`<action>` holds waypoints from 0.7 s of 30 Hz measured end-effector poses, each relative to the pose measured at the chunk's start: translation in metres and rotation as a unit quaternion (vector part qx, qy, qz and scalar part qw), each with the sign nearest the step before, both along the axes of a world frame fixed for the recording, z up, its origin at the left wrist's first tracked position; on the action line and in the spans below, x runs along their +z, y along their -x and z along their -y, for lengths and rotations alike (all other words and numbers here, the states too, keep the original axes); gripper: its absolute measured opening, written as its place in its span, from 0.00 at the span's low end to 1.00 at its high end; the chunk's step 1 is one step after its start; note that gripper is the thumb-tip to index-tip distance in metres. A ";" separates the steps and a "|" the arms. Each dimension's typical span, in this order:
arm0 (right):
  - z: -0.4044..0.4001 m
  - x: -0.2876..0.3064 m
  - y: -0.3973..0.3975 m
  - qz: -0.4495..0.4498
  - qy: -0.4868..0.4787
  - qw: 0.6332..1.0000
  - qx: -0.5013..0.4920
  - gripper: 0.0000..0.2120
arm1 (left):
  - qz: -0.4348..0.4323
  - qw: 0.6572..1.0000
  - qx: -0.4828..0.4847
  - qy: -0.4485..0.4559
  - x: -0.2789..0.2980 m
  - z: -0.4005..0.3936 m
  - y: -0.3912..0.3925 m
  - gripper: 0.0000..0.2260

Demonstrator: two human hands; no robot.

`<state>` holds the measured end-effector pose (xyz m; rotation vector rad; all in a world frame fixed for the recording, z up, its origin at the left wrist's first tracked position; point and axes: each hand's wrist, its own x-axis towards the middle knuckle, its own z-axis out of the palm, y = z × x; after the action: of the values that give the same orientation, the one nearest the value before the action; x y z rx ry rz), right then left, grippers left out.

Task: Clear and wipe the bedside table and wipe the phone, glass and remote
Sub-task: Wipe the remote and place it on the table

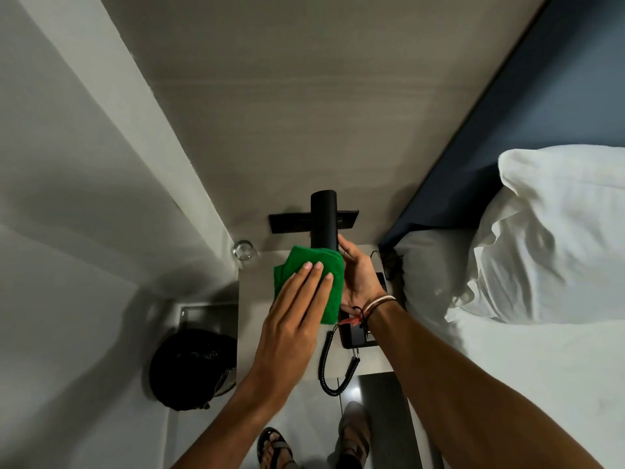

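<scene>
Green cloth (309, 286): folded, held above the bedside table (252, 319), covering most of a black handset whose upper end (323, 225) sticks out past it. Black phone base (355, 336) sits on the pale table near its right edge; coiled black cord (333, 370) hangs over the front edge. Clear glass (243, 250) stands upright at the table's back-left corner.

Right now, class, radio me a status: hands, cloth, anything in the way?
Left hand flat on green cloth. Right hand grips black handset. Glass at table's back corner. Coiled cord dangling below.
</scene>
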<state>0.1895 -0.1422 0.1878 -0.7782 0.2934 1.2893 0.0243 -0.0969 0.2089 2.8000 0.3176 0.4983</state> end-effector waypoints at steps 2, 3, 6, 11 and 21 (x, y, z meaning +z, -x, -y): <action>-0.002 0.001 -0.004 0.004 -0.010 1.000 -0.014 0.25 | 0.002 1.000 -0.014 -0.014 -0.001 0.005 0.008 0.25; -0.003 0.003 -0.005 0.003 -0.017 1.000 -0.022 0.26 | 0.003 1.000 -0.021 -0.022 -0.002 0.007 0.011 0.23; -0.007 0.004 -0.007 -0.004 -0.031 0.999 -0.040 0.29 | -0.002 0.998 -0.048 -0.044 -0.002 0.012 0.020 0.22; -0.003 0.000 -0.015 -0.065 -0.028 0.995 -0.075 0.19 | 0.039 0.997 -0.063 -0.029 0.000 0.003 0.027 0.21; 0.022 -0.017 -0.014 0.059 0.039 0.997 -0.005 0.12 | 0.106 0.994 0.038 0.010 0.026 -0.043 0.000 0.23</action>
<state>0.2040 -0.1645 0.1708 -0.9150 0.2533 1.2229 0.0243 -0.0539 0.2346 2.6920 0.3824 0.7974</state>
